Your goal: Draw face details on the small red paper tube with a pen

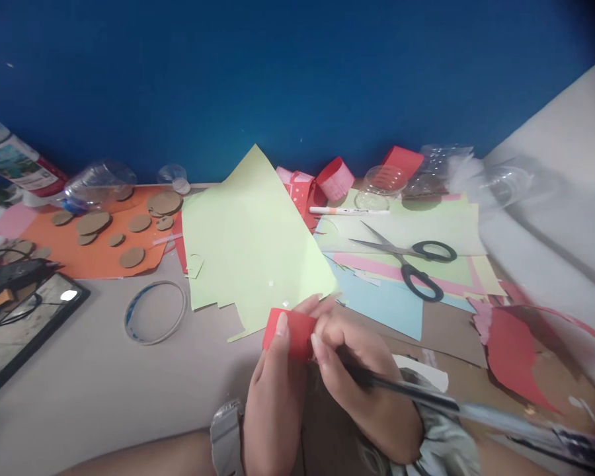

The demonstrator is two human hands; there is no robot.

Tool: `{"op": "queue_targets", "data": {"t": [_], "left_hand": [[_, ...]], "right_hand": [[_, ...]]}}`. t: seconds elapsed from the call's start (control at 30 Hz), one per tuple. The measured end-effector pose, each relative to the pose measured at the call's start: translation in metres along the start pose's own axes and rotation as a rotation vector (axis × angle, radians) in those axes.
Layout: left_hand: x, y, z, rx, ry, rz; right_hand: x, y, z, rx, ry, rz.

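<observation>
A small piece of red paper (300,334), apparently folded or curled, is between my two hands. My left hand (276,383) is closed on it, the thumb lying across its front. The thumb and fingers of my right hand (350,360) pinch its right edge. A pen (441,400) with a black end and a clear barrel lies across my right hand and wrist, its far end blurred; how the palm grips it is hidden. Just beyond my hands lies a large pale green sheet (258,244) with a cut lower edge. Black-handled scissors (401,251) rest open on papers to the right.
Brown cardboard discs (93,223) lie on an orange sheet (149,258). A tape roll (155,313) and a dark-framed screen (30,330) are at left. A white marker (350,211), a pink-red paper ring (335,178) and clear plastic containers (387,180) sit near the blue wall (297,79).
</observation>
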State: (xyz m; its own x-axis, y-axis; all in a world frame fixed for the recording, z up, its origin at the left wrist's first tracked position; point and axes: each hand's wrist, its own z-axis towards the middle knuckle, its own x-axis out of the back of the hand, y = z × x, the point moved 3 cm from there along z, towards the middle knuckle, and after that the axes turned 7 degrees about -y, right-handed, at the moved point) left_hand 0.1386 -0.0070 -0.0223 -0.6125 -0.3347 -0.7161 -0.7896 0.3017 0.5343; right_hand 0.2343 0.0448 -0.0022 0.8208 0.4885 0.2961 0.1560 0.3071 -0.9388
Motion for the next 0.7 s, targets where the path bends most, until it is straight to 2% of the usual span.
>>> {"op": "queue_targets", "data": {"t": [0.17, 0.37, 0.53, 0.7], "left_hand": [[-0.0012, -0.0004, 0.0018, -0.022, -0.022, -0.009], [-0.001, 0.0007, 0.0011, -0.01, 0.016, 0.0], [-0.0031, 0.003, -0.0004, -0.002, 0.005, 0.013], [-0.0026, 0.0032, 0.0011, -0.007, -0.005, 0.002]], "right_hand": [[0.0006, -0.0003, -0.0012, -0.017, 0.011, 0.001], [0.0026, -0.0023, -0.0016, -0.011, 0.006, -0.028], [0.0007, -0.003, -0.0004, -0.006, -0.032, 0.051], [0.0019, -0.0021, -0.0042, 0.002, 0.009, 0.092]]}}
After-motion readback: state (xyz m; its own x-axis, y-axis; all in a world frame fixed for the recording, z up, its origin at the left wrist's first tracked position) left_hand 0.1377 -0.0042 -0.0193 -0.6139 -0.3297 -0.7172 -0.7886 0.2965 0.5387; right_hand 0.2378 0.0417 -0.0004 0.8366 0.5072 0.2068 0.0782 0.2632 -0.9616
